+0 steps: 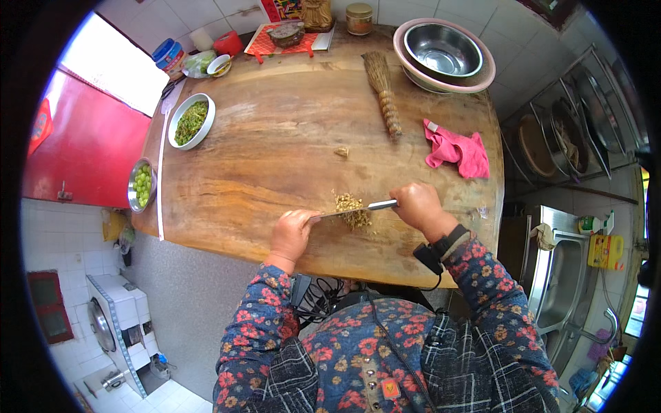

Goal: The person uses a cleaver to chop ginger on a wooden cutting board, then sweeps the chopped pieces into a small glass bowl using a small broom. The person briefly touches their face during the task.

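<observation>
My right hand [417, 206] grips the grey handle of a kitchen knife [382, 205]. Its blade, seen nearly edge-on, crosses a small heap of finely chopped pale-brown food [355, 219], perhaps ginger. At the far end of the blade, my left hand [293, 232] holds the tip with its fingers. Beyond the heap lies a small uncut piece [341, 151] of similar colour. All of this rests on a broad wooden worktop [248, 170].
A white bowl of chopped greens [191, 124] and a steel bowl of green grapes [142, 185] stand at the left. Toward the back right are a straw whisk brush [384, 98], a pink cloth [457, 149] and nested basins [444, 54]. A steel sink [557, 284] lies right.
</observation>
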Motion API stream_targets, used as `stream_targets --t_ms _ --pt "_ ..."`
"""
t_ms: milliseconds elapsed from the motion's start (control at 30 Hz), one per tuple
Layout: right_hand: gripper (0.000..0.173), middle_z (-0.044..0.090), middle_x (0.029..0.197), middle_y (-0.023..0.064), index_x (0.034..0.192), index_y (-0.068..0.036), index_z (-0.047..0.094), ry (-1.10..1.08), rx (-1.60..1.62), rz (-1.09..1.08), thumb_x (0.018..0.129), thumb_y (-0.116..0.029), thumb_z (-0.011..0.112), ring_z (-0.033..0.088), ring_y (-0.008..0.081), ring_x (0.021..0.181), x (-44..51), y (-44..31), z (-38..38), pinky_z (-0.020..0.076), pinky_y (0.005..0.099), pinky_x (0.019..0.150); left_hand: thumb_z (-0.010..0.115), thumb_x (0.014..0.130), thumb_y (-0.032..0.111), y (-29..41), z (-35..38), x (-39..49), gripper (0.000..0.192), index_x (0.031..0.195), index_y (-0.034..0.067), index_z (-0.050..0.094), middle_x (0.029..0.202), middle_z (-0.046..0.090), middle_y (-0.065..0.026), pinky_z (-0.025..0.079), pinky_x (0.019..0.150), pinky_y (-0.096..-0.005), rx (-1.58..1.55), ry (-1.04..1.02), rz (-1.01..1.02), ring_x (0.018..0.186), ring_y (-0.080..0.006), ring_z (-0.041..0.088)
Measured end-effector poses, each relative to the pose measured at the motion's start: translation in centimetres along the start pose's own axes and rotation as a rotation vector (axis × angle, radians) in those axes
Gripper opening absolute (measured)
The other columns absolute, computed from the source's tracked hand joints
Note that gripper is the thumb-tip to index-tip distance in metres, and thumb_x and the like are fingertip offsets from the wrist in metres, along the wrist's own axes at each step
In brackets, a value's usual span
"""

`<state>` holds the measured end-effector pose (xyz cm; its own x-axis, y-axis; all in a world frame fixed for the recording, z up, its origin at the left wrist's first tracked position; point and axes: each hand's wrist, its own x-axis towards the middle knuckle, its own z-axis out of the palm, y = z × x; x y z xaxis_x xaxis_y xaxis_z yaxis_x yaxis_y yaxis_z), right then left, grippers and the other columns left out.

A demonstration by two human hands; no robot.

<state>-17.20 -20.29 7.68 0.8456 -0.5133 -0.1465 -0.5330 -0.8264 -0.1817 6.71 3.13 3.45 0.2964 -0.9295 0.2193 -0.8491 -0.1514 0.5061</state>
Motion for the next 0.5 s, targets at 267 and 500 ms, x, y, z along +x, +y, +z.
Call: stream_targets --t_ms 267,500 --pt "0.008 0.073 0.076 0.0114 0.082 -0.017 0.075 0.032 0.036 0.092 0.082 -0.024 0.072 0.073 0.0339 0.073 -2.9 -0.3 1.3 0.0570 0.0474 0.066 0.072 0.086 0.010 1.7 0.5 -0.9 0.018 0.103 0.015 0.076 0.100 0.075 -0.0087 0.057 0.082 -0.0431 0.009 -0.032 -0.016 0.095 -0.0327 0.069" --pt "0.009 0.074 0.082 0.0101 0.082 -0.017 0.076 -0.042 0.023 0.053 0.082 -0.026 0.072 0.074 0.0328 0.081 -1.0 0.3 0.3 0.0581 0.0467 0.070 0.071 0.086 0.010 1.1 0.4 -0.3 0.015 0.100 0.013 0.075 0.099 0.075 -0.0097 0.056 0.082 -0.0439 -0.016 -0.024 -0.017 0.095 -0.0336 0.069"
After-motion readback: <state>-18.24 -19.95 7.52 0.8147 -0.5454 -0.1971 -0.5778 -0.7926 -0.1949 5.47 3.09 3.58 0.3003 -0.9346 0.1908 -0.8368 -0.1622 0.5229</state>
